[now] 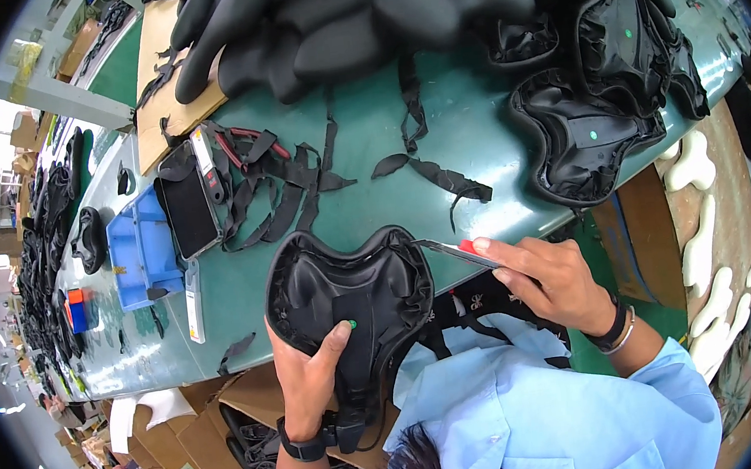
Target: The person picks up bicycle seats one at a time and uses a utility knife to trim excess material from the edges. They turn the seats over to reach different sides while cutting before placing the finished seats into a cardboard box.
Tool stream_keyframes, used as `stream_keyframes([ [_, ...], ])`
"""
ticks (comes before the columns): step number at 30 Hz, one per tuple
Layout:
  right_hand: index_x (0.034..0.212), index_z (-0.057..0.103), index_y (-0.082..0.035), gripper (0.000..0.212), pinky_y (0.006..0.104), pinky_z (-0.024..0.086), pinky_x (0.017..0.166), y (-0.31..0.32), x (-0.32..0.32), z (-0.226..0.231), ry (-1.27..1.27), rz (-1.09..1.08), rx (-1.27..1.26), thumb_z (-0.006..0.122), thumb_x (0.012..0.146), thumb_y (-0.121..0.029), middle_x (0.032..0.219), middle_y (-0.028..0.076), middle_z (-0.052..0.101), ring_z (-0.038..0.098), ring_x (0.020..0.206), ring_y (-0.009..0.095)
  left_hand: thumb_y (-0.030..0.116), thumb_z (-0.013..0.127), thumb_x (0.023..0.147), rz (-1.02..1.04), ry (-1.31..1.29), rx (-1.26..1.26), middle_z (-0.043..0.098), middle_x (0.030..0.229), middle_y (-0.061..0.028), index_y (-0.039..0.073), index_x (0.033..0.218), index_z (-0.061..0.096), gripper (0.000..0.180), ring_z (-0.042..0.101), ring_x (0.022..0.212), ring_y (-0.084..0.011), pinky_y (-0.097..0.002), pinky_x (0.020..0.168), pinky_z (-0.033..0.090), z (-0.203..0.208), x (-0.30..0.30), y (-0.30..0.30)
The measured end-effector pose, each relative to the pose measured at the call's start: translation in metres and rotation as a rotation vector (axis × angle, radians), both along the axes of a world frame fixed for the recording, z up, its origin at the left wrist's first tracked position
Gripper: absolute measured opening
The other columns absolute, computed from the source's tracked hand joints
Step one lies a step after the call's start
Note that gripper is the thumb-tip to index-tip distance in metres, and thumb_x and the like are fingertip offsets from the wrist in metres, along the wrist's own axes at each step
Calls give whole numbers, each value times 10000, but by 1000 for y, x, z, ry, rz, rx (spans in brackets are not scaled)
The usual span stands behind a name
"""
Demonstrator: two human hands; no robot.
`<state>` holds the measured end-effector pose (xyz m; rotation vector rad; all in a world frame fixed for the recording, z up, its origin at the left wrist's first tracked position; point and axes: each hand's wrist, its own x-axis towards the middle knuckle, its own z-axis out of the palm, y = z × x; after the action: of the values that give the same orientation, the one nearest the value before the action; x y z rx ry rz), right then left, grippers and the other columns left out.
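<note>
My left hand (309,367) grips a black saddle (311,272) by its side, thumb pressed on the underside beside a small green dot. The hollow underside faces up, with the cover's gathered edge folded inward around the rim. In my right hand (561,282) is a slim utility knife (454,252) with a red part, its tip at the saddle's right upper rim. Whether the blade touches the cover cannot be made out. Black offcut strips (276,185) lie on the green table (364,204) beyond the saddle.
Black saddles (452,1) are heaped at the back; others lie underside up (587,133) at right. A blue bin (144,248) stands left, near a box cutter (194,302). Cardboard boxes (187,433) sit below the table edge. White foam pieces (700,239) lie at far right.
</note>
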<state>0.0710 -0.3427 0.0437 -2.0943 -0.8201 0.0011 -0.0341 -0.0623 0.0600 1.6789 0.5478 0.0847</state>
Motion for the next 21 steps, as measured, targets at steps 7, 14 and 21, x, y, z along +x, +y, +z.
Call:
stream_keyframes([
  [7,1359,570,-183,501,338,359,410,10,21,16,-146,154,-304,655,871,-109,601,45,461,449,448,187,142,786,797,-29,14,28,509,1301,-165,-38,1351,366,719,529,1154,-222,-354,1014,417,-5,0,5],
  [14,1330,586,-161,516,320,390,440,6,20,18,-96,140,-253,689,834,-66,625,47,521,492,486,181,189,815,790,-34,30,46,539,1264,-149,-35,1332,377,732,546,1113,-208,-351,998,429,-6,1,4],
  [21,1375,542,-151,563,348,379,426,14,13,17,-78,162,-336,676,836,-59,629,59,485,471,479,200,164,805,802,3,20,-62,536,1261,-143,-22,1319,392,688,541,1115,-199,-340,990,427,-2,3,-1],
])
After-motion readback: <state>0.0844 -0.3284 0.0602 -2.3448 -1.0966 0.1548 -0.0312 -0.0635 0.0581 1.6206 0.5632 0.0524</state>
